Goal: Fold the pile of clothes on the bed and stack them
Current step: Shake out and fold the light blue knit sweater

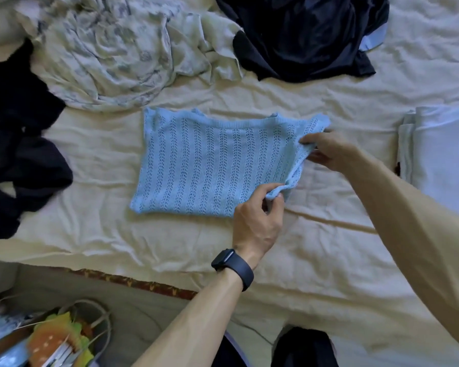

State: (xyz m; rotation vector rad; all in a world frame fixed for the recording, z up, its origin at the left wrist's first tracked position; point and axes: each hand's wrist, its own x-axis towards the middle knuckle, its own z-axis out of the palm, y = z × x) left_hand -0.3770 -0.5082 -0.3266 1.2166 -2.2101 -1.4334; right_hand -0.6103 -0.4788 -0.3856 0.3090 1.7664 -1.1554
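A light blue knit top [207, 162] lies flat on the cream bedsheet [316, 247] in the middle of the bed. My left hand [257, 221], with a dark watch on its wrist, pinches the top's near right corner. My right hand [329, 152] grips the top's right edge further back. Unfolded clothes lie around it: a pale patterned garment [112, 56] at the back left, a dark navy garment [302, 35] at the back right, and a black garment [19, 144] on the left.
A stack of folded white fabric [440, 160] sits at the bed's right edge. Below the bed's near edge, a bag [59, 340] holding colourful items stands on the floor at the lower left. A dark shape [305, 348] shows at the bottom centre.
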